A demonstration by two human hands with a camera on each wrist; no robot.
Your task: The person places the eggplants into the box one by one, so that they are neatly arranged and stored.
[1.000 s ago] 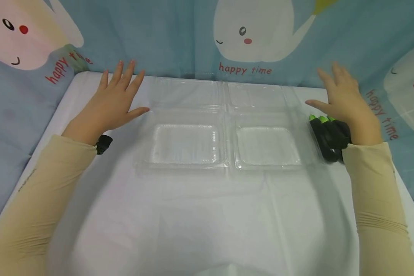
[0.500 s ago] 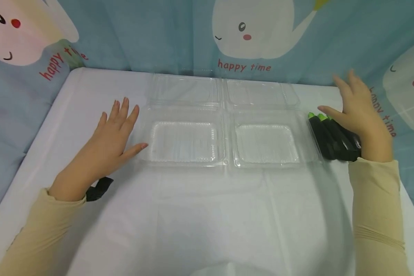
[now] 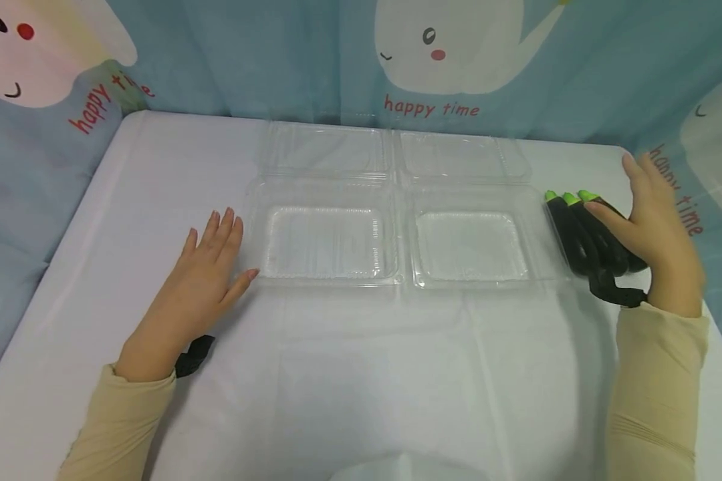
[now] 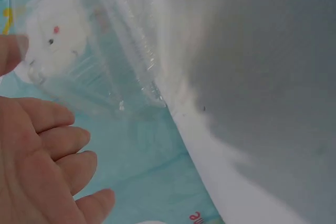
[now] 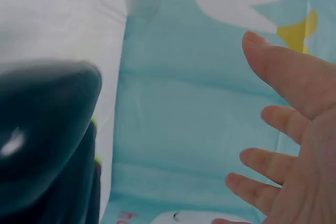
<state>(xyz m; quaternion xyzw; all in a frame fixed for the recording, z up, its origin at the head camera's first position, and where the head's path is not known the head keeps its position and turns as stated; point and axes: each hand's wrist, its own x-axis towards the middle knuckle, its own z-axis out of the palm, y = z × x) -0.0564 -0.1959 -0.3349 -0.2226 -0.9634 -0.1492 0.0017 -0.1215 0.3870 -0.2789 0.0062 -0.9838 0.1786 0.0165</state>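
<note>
Two hands come up on my head feed, the left hand and the right hand, and I read the grip of each as wide. On the left, the fingers lie straight and fairly close together, thumb swung out to the side; its tip sits right at the near left corner of the left clear container, and I can't tell from my views whether skin meets plastic. On the right, the thumb stretches well away from the fingers, and my right wrist camera shows those fingers spread. Three dark eggplants lie side by side on the tabletop, just left of that right grip, their green stem ends toward the patterned curtain. From the head view I see the right thumb overlap the upper part of the rightmost one, yet my right wrist view shows a gap between hand and produce. Just beside the eggplants on their left I have the right clear container, next to its twin. Both are laid out with lids back toward the curtain, between my two grips, and the eggplants lie well apart from the left hand.
</note>
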